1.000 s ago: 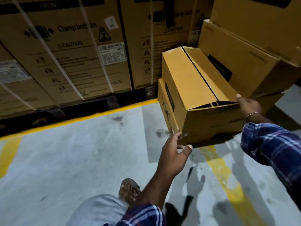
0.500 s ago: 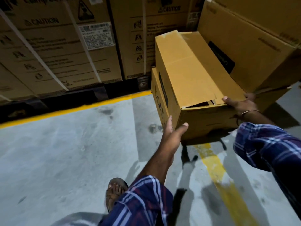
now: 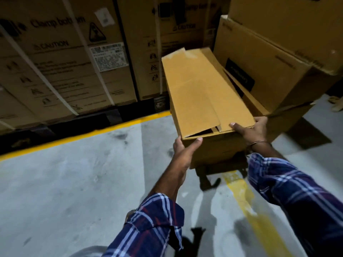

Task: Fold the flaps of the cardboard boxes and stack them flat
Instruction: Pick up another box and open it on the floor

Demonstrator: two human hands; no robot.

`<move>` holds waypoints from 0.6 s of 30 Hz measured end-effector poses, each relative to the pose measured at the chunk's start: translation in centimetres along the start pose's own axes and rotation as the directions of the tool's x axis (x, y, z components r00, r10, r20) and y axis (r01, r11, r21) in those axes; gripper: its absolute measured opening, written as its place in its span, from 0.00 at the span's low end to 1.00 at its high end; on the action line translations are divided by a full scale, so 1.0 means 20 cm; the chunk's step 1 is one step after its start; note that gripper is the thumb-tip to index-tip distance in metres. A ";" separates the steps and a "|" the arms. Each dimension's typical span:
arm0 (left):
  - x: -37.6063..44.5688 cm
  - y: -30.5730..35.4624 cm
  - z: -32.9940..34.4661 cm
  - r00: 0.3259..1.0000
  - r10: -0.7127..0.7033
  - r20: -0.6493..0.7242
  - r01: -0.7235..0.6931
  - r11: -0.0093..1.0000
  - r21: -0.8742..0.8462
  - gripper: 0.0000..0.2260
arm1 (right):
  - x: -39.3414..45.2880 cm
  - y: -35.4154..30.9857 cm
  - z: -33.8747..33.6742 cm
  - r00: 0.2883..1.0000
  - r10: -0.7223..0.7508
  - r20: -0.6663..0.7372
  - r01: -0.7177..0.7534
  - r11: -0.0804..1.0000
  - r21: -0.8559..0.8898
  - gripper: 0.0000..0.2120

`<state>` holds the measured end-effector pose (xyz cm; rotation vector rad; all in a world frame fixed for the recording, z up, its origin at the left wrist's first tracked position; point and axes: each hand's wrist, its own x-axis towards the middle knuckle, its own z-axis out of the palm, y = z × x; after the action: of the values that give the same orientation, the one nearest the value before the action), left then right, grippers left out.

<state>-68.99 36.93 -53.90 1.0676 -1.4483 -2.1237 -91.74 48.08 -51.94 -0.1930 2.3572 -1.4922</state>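
Grey concrete floor runs under us, crossed by a yellow line and edged by another yellow stripe below a wall of strapped cartons printed with caution marks. We hold the box by its near end, just in front of the stack of larger brown boxes at the right, which it touches or nearly touches along its far right side. Its two long top flaps are folded down and overlap, with a dark gap showing at the near end. Our left hand grips the near left corner, thumb laid along the top edge and fingers wrapped round the side out of sight. Our right hand holds the near right corner, thumb pressing on the right flap and fingers curled round the edge; a thin bangle circles that wrist. Both arms wear plaid sleeves. Whether the box rests on another carton beneath it or hangs free in our grip, we cannot tell, since shadow hides its underside.
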 end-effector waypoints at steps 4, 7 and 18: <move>-0.15 0.18 -0.15 0.987 0.111 -0.112 -0.103 0.992 0.078 0.49 | -0.24 0.00 0.15 0.997 0.068 0.032 -0.071 0.992 0.108 0.41; -0.29 0.31 -0.27 0.953 0.235 -0.191 -0.199 0.961 0.192 0.38 | -0.45 0.00 0.25 0.986 0.139 0.091 -0.155 0.967 0.200 0.42; -0.74 0.46 -1.00 0.780 0.350 -0.519 -0.235 0.932 0.275 0.31 | -1.14 -0.31 0.74 0.967 0.032 0.252 -0.070 0.987 0.144 0.49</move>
<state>-45.55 30.13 -43.75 1.2957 -1.4202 -1.3066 -65.70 39.53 -47.27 -0.2632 2.0283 -1.5191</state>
